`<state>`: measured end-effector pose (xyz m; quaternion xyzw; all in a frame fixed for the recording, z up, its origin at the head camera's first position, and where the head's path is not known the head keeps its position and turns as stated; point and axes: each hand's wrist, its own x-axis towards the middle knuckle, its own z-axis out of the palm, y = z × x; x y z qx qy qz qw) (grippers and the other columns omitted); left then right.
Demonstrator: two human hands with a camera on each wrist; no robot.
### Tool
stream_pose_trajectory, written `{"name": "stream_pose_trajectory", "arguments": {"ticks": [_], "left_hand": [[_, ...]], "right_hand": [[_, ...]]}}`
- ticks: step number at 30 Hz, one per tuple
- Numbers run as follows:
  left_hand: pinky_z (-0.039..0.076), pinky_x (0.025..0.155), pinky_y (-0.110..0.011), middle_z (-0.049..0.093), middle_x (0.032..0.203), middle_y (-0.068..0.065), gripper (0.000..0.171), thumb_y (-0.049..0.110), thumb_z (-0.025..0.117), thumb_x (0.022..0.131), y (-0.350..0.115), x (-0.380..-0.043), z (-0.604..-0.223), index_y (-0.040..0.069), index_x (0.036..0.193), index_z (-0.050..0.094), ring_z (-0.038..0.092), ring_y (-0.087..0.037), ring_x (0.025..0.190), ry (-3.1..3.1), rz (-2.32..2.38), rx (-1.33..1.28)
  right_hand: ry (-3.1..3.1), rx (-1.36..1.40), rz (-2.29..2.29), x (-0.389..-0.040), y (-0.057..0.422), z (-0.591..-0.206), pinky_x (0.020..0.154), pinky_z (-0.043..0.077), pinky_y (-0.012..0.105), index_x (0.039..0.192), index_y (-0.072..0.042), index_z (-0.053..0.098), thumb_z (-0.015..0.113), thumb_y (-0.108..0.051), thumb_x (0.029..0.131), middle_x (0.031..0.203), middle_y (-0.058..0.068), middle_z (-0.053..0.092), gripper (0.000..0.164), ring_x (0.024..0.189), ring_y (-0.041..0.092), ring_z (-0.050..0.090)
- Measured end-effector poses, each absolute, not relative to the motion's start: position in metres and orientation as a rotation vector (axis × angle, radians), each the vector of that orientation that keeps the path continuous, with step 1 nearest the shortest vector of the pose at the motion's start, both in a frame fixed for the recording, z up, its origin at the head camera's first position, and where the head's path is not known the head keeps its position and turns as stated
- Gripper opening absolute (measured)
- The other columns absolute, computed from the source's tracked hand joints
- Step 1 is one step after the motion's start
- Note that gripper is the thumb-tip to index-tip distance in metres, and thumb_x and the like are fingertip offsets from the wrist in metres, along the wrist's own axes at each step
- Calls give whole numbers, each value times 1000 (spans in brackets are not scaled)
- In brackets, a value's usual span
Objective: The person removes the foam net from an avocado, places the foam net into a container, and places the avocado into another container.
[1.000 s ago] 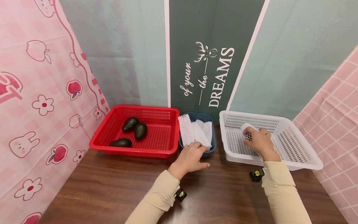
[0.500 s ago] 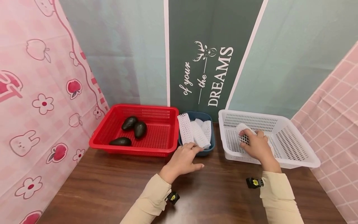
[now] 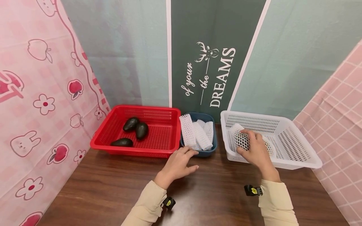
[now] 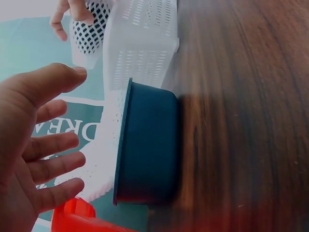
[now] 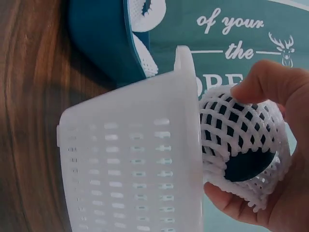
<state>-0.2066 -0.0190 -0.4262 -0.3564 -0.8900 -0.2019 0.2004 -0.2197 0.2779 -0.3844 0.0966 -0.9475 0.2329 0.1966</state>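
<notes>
My right hand (image 3: 255,150) grips an avocado in a white foam net sleeve (image 3: 241,139), above the left part of the white basket (image 3: 299,164). In the right wrist view, thumb and fingers lie on opposite sides of the sleeved avocado (image 5: 236,130), and dark skin shows through an opening in the net. Behind that hand, another netted piece (image 3: 268,147) lies in the basket, partly hidden. My left hand (image 3: 176,164) holds nothing, its fingers spread just in front of the blue bin (image 3: 214,138). Several white foam net sleeves (image 3: 202,136) fill this bin.
At the left stands a red basket (image 3: 161,152) with three bare avocados (image 3: 142,130). The blue bin sits between the two baskets on the brown wooden table (image 3: 113,188). A green printed cloth (image 3: 203,62) hangs behind, with pink cloth at both sides.
My right hand has shifted left with the sleeved avocado, which now shows more fully. My left hand has drawn left and back from the blue bin's front.
</notes>
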Motion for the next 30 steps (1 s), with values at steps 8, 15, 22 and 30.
{"name": "stream_pose_trajectory", "arguments": {"ticks": [8,15,22,30], "left_hand": [[41,74,-33,53,97,0,40,36,66,69,-25,-200,-435,16,103,59,50,-15,88,-2456,-595,-997],[42,73,-33,53,96,0,41,35,67,68,-33,-197,-442,16,103,59,50,-15,86,-2460,-585,-970],[41,73,-36,52,101,-3,44,38,66,68,-45,-192,-443,17,105,58,50,-18,91,-2528,-505,-946],[41,72,-35,52,99,0,43,39,66,68,-55,-186,-446,19,105,58,49,-17,89,-2594,-485,-917]], "right_hand": [[-2622,298,697,-215,270,-382,75,30,52,126,6,30,67,-13,61,112,28,35,78,96,39,37],[-2597,367,698,-212,261,-386,75,31,49,121,8,35,68,-13,59,109,24,37,73,94,36,38],[-2560,439,727,-207,249,-389,76,31,46,121,3,37,70,-14,59,107,20,40,72,96,31,37],[-2516,545,790,-204,238,-395,76,31,40,120,0,40,70,-13,55,104,14,44,73,93,25,39]]}}
